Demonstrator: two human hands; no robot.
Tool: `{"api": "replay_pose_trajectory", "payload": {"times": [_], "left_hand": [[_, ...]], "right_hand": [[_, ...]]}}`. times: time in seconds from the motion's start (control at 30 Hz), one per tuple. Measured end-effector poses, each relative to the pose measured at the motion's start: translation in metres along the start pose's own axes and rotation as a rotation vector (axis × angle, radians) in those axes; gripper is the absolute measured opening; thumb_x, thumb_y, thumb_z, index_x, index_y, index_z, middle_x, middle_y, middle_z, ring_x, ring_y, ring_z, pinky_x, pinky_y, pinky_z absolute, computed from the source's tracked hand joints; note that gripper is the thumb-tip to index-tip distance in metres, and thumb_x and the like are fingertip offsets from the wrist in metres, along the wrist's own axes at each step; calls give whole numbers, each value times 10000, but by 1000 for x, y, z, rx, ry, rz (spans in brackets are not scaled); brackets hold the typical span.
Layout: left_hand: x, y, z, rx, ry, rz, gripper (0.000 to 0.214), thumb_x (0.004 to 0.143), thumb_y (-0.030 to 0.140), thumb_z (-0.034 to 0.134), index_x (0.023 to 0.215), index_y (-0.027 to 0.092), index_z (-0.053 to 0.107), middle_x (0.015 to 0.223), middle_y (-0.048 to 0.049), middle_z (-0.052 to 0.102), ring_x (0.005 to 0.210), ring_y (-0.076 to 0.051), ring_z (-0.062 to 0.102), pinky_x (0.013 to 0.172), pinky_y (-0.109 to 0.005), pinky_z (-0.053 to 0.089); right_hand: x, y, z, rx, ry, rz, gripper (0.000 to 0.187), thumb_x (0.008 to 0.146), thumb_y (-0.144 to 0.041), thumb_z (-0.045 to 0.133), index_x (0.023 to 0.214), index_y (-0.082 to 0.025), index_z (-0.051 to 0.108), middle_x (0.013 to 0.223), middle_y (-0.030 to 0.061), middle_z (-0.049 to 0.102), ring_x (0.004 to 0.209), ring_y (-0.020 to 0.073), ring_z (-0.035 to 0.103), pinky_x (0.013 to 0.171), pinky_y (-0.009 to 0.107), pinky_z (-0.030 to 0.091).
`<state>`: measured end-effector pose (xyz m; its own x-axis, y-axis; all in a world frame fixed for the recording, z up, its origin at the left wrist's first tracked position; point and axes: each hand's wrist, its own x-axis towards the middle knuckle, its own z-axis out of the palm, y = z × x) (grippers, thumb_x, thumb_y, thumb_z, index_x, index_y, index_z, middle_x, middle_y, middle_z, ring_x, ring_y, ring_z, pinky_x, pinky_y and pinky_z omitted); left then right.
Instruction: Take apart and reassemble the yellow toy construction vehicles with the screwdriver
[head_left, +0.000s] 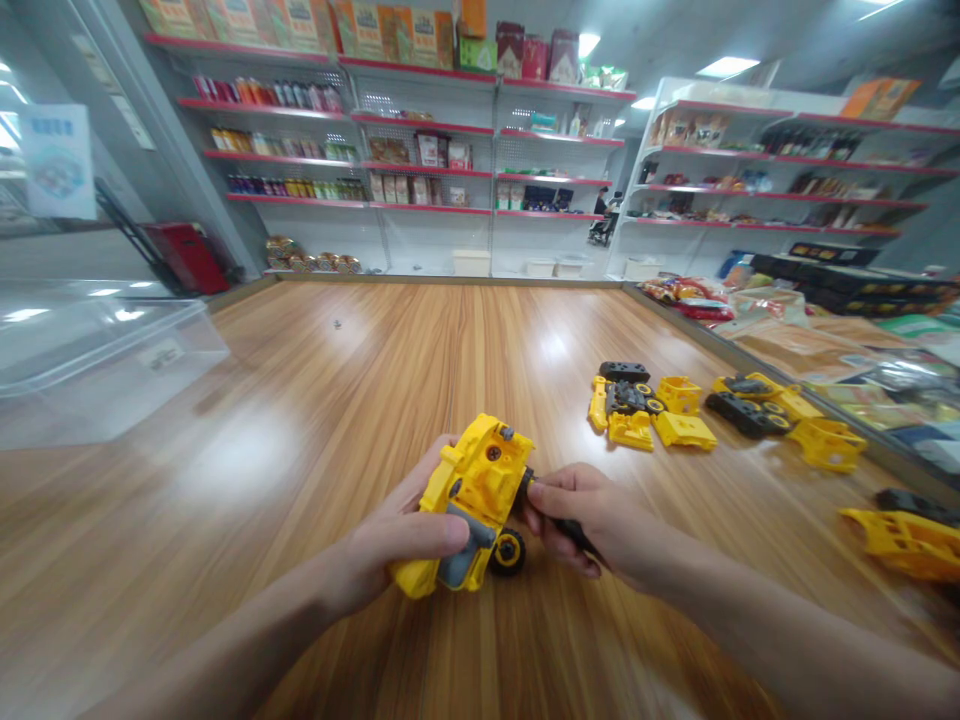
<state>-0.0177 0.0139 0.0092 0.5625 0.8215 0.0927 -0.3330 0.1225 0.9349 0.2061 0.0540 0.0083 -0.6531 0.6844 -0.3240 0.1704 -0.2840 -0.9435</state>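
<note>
My left hand (409,540) is wrapped around a yellow toy truck (487,465), thumb pressed across a grey part (457,550) on its side. The toy is tilted above the table, with a screw visible in a recess and a black wheel with a yellow hub (508,552) at its lower right. Closed at the toy's right side, my right hand (570,510) grips a black-handled screwdriver (576,534). The handle points down to the right; its tip is hidden by my fingers and the toy.
On the wooden table (300,500), yellow and black toy parts (630,400) lie at the right, more parts (825,440) beyond them. Another yellow toy piece (907,540) sits at the right edge. A clear plastic bin (112,370) stands left. Stocked shelves (420,125) line the back.
</note>
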Motion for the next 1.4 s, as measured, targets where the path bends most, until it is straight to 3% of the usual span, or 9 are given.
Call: {"api": "replay_pose_trajectory", "payload": {"times": [0.13, 0.23, 0.33, 0.47, 0.57, 0.83, 1.07, 1.27, 1.4], "left_hand": [[-4, -5, -5, 0, 52, -33, 488, 768, 279, 669, 1223, 161, 538, 1121, -114, 655, 994, -255, 606, 775, -320, 473], [-7, -10, -10, -5, 60, -33, 488, 781, 290, 664, 1232, 154, 538, 1152, -121, 628, 999, -255, 596, 780, -322, 468], [-9, -13, -14, -25, 33, -44, 511, 795, 292, 653, 1267, 155, 513, 1130, -126, 644, 959, -253, 619, 799, -346, 470], [-7, -14, -14, -20, 5, -49, 633, 793, 277, 665, 1365, 189, 411, 1018, -96, 694, 804, -221, 655, 799, -371, 476], [-5, -11, -10, -5, 17, -28, 664, 772, 284, 687, 1367, 209, 400, 1027, -86, 692, 837, -226, 655, 812, -370, 476], [-1, -5, -5, 6, 42, -2, 489, 757, 301, 700, 1193, 213, 499, 1079, -79, 644, 936, -225, 612, 758, -310, 468], [-4, -7, -7, 6, 22, -18, 545, 765, 312, 688, 1255, 219, 470, 1144, -98, 633, 1001, -242, 598, 838, -348, 464], [-5, -9, -9, 11, 37, -14, 514, 771, 322, 671, 1243, 192, 514, 1175, -109, 624, 1024, -254, 589, 798, -335, 475], [-5, -9, -10, -3, 44, -25, 504, 781, 317, 664, 1248, 192, 519, 1095, -96, 652, 1028, -261, 597, 861, -371, 465]], "right_hand": [[-2, -1, 3, -597, 214, -237, 364, 941, -339, 435, 678, -148, 598, 553, 5, 522, 495, 99, 449, 465, 226, 305], [-7, -5, 5, -814, 273, -340, 307, 930, -270, 445, 739, -143, 649, 648, 33, 607, 585, 123, 528, 548, 248, 352], [-8, -7, 6, -754, 281, -331, 295, 918, -266, 455, 759, -139, 669, 644, 27, 604, 584, 121, 523, 531, 244, 338], [-4, -4, 4, -399, 221, -189, 382, 922, -297, 391, 696, -129, 650, 517, -3, 502, 468, 93, 432, 432, 222, 278], [0, -2, 3, -217, 164, -87, 364, 910, -306, 389, 685, -131, 617, 497, 6, 532, 423, 89, 435, 392, 206, 282], [1, -3, 3, -232, 194, -99, 251, 852, -365, 553, 723, -151, 572, 520, -21, 537, 394, 74, 432, 360, 182, 288], [-1, -8, 5, -143, 143, -56, 316, 870, -340, 467, 670, -136, 602, 486, 5, 560, 378, 64, 392, 372, 194, 237], [0, -3, 2, -257, 228, -134, 253, 843, -321, 541, 683, -134, 601, 510, -10, 544, 413, 61, 409, 388, 182, 257], [0, -5, 2, -220, 222, -116, 287, 857, -338, 517, 698, -124, 622, 501, -7, 545, 401, 62, 405, 380, 184, 251]]}}
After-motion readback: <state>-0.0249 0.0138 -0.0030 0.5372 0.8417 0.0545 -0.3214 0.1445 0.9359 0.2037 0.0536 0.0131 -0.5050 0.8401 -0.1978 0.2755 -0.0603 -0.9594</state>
